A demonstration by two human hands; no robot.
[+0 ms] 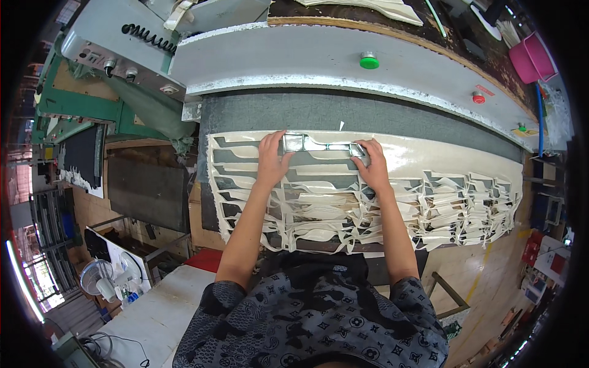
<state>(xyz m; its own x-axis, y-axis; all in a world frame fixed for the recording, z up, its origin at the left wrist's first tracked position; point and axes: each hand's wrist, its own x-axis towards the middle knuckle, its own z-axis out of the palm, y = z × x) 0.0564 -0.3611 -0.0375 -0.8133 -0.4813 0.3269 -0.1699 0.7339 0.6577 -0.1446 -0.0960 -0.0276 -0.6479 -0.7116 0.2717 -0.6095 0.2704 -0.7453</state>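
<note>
My left hand (271,158) grips the left end of a metal cutting die (296,143), its thumb and fingers bent round the edge. The die's right end is held between the thumb and fingers of my right hand (373,164). Long, narrow and shiny, the die lies near the far edge of a glossy cream sheet of material (423,157). Long curved holes are cut through the sheet on the left, and thin torn strips (319,233) hang together along its near side and right part. Under the sheet is a dark grey pad (257,110).
Beyond the pad runs a grey machine beam (276,64) with a green button (369,61) and a red button (478,97). A pink bin (532,58) stands far right. At left are a green machine (80,132) and a small fan (98,279); a white table (159,313) is near left.
</note>
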